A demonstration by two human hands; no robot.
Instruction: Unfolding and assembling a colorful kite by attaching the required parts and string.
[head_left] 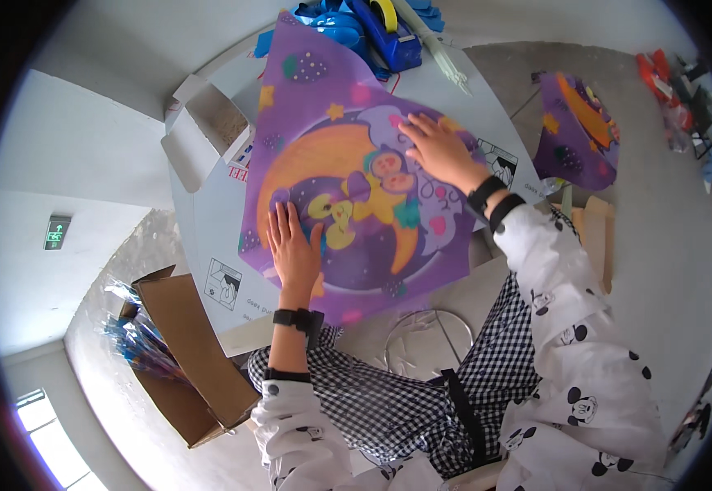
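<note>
A large purple printed sheet (356,282), with an orange moon, a yellow figure and stars on it, lies over the white table (200,237). Its near edge hangs past the table's front edge toward my lap. My left hand (292,245) rests flat on the sheet's left part, fingers stretched out. On the upper right of the sheet, my right hand (442,147) lies with its fingers spread. Neither hand grips anything. Whether the sheet is a bag, a kite or plain film, I cannot make out.
An opened white carton (208,123) stands at the table's left. Beyond the sheet sit a blue tape dispenser (393,45) with yellow tape and blue plastic pieces (327,29). A brown cardboard box (196,344) holds wrapped items at lower left. Another purple printed sheet (577,131) hangs at right.
</note>
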